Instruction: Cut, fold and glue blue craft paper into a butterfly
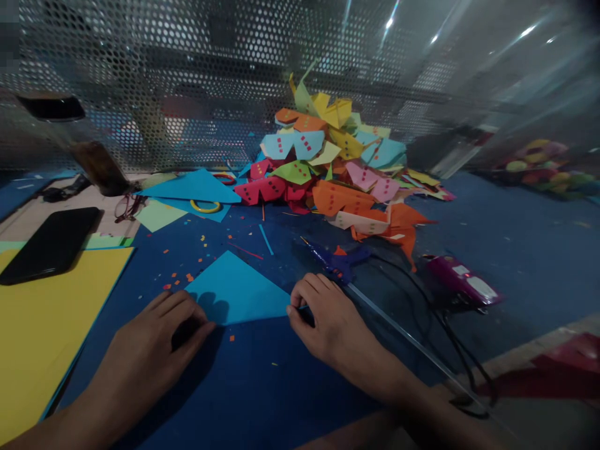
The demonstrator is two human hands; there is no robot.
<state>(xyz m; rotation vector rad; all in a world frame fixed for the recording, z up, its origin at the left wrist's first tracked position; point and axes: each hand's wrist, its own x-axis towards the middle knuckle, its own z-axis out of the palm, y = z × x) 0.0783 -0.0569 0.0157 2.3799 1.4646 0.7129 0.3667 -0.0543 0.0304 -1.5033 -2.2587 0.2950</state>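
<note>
Your right fingers (300, 292) pinch the right corner of a triangular blue paper (246, 290) on the blue counter (262, 387); your left fingers (175, 306) curl at its left end, hold unclear. Scraps (189, 277) beyond. Glue gun (347, 265) close by your right fingers. Heaped paper cutouts (293, 145) farther back, before a perforated metal screen (187, 87). Phone (51, 244) at left, overlapping yellow paper (56, 325).

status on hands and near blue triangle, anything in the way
Left hand at left end of blue triangle, grip hidden. Right hand pinching right corner. Glue gun near right hand.
</note>
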